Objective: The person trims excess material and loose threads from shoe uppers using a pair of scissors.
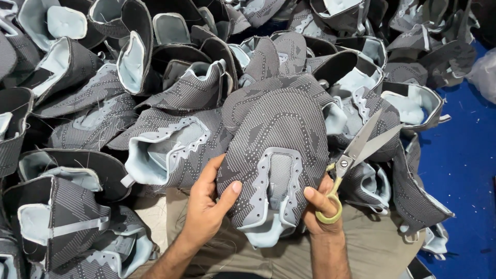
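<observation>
blue floor (460,155), heap of grey shoe uppers (170,93) piled on it

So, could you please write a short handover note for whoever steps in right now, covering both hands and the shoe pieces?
Left hand: grips the left edge of the grey shoe upper, thumb on its patterned face.
Right hand: steadies the upper's right edge with a fingertip while holding the scissors, blades open and pointing up and away from the upper.
The upper rests over the lap, eyelet panel facing up, light blue lining showing at the bottom.
Pile of similar uppers lies all around in front; blue floor to the right.
Done: cannot tell which uppers are trimmed.
Left: loose threads show on several uppers in the pile.
</observation>
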